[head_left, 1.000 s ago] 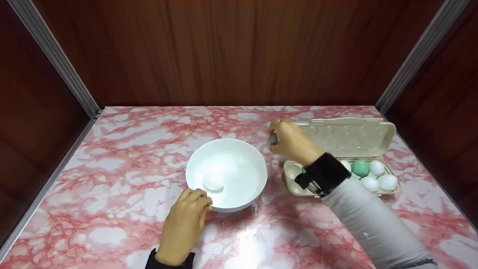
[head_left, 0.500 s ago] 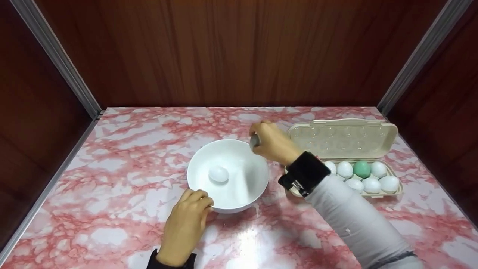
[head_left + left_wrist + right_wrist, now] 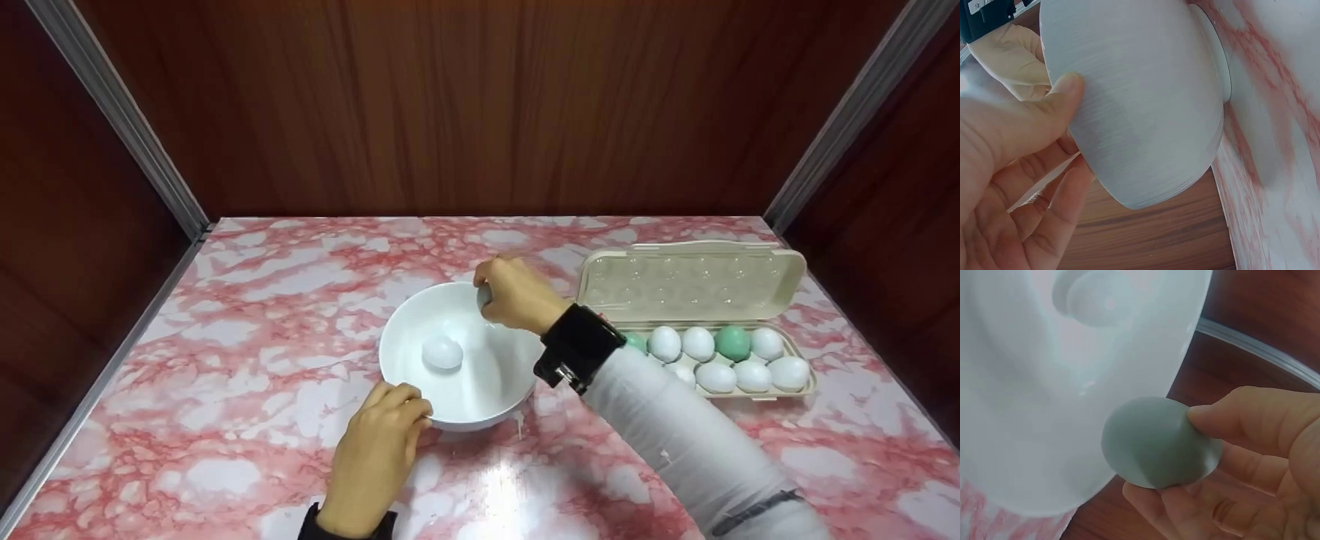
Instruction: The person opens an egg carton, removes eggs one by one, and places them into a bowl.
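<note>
A white bowl (image 3: 480,394) stands on the table with one white egg (image 3: 442,352) lying inside it. At its near left rim my left hand (image 3: 375,454) pinches the edge; the left wrist view shows the thumb on the bowl's outer wall (image 3: 1140,107) and the fingers at the rim. Over the bowl's far right rim, my right hand (image 3: 525,296) holds a grey-green egg (image 3: 1157,441) between thumb and fingers. In the head view that hand hides most of the held egg and part of the rim.
An egg carton (image 3: 694,289) lies to the right with its lid up. It holds several white eggs (image 3: 715,377) and green ones, including one green egg (image 3: 733,343) in the back row. My right forearm covers its left end. Wooden panels (image 3: 480,105) enclose the marbled table (image 3: 285,285).
My right hand has moved left with the grey-green egg, from beside the carton to over the bowl. The egg in the bowl has shifted slightly. My left hand has stayed at the rim.
</note>
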`<state>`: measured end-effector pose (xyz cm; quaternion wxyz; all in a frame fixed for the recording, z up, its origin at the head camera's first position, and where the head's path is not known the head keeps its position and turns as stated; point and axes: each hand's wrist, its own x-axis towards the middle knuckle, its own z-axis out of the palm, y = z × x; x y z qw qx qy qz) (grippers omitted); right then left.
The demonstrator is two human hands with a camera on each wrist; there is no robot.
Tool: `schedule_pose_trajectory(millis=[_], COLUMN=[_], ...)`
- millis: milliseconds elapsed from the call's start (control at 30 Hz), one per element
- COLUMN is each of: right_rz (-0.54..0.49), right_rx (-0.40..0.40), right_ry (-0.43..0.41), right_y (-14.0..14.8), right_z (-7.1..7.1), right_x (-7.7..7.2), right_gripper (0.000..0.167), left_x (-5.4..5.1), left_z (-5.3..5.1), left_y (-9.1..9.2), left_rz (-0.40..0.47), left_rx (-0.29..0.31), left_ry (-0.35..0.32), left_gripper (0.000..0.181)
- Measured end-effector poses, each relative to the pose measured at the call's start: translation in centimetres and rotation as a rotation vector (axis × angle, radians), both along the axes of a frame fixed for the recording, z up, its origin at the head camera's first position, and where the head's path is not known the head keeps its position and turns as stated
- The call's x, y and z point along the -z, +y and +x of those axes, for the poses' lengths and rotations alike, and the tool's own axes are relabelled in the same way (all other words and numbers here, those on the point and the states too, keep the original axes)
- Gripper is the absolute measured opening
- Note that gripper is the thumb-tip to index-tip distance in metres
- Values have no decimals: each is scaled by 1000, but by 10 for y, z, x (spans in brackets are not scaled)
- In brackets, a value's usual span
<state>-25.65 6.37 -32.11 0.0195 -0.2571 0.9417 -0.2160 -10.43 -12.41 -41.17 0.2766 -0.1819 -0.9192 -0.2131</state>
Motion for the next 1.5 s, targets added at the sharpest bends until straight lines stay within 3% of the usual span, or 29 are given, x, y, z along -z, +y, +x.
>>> schedule_pose_trajectory(millis=[233, 667, 800, 933, 1100, 1267, 1500], right_rz=[39, 31, 51, 69, 109, 155, 207], right_rx=[-27, -71, -34, -47, -30, 6, 16], right_ry=[-15, -21, -40, -74, -85, -104, -86], right_y=[-13, -45, -49, -52, -54, -50, -44], right_z=[-3, -6, -9, -11, -14, -16, -17], right_x=[5, 17, 22, 29, 36, 38, 40], right_gripper=[36, 19, 19, 7, 20, 10, 10], left_x=[-1, -2, -2, -2, -1, -1, -2], left_z=[0, 6, 6, 8, 8, 5, 1], left_y=[1, -5, -5, -6, -6, -4, -1], left_rz=[0, 0, -8, -2, 2, -3, -15], left_rx=[-1, -23, -21, -36, -36, -25, -10], left_ry=[-13, -6, -7, -12, -10, -4, 8], left_gripper=[13, 15, 13, 15, 13, 13, 14])
